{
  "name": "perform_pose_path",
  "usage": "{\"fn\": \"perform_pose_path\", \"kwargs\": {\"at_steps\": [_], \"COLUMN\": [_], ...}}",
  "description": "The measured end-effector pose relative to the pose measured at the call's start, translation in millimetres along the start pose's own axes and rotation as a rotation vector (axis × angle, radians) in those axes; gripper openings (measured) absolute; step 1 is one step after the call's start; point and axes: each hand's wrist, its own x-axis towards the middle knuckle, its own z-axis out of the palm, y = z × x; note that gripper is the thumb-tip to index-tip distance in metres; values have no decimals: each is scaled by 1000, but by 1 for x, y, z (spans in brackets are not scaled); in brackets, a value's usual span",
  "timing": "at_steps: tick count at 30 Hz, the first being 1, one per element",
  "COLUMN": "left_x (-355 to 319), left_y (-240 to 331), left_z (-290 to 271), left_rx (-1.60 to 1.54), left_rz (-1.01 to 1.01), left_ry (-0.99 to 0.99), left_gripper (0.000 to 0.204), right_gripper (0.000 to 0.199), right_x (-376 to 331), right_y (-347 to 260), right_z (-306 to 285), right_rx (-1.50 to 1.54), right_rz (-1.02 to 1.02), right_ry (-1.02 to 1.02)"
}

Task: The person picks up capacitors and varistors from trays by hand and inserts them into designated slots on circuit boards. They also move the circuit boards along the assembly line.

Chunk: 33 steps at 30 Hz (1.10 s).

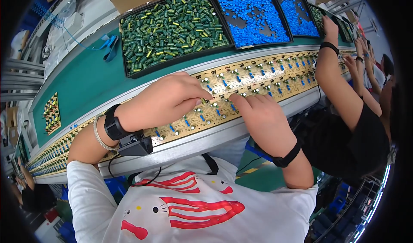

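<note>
My left hand (172, 97) reaches across a long row of tan circuit boards (254, 84), thumb and index finger pinched together just above them. Whatever sits in that pinch is too small to make out. To its right, my right hand (262, 116) rests over the same boards with its fingers curled down and its index fingertip on or close to the parts there. Its thumb and any held piece are hidden. Small blue, green and white components stand in rows on the boards. A black wristband circles each wrist, and a black box-shaped device (135, 144) sits below the left one.
Behind the boards stand a black tray (180, 59) heaped with green cylindrical components and another tray (269, 43) of small blue components. A blue strap (111, 49) and a separate populated board (52, 114) lie on the green surface. A co-worker's arm (340, 79) reaches over the line at right.
</note>
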Motion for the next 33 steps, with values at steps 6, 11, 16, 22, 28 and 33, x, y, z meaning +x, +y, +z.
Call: {"fn": "perform_pose_path", "kwargs": {"at_steps": [6,11,16,22,28,33], "left_x": [-1,-1,0,9,16,19], "left_y": [0,-2,-1,2,7,6], "left_z": [-1,-1,-1,3,8,3], "left_rx": [-30,-56,-65,-72,-41,33], "left_rz": [-33,-30,-47,-45,1,-45], "left_ry": [-37,-22,-28,-44,-19,-29], "left_gripper": [24,23,22,22,19,21], "right_gripper": [40,47,48,49,44,36], "right_x": [4,5,-1,-9,-1,3], "right_y": [0,-2,-6,-6,-11,-11], "right_z": [-3,0,13,15,12,15], "right_rx": [-16,109,129,103,115,98], "right_rz": [-77,-53,27,-29,-66,-48], "right_ry": [8,-15,11,68,18,-52]}}
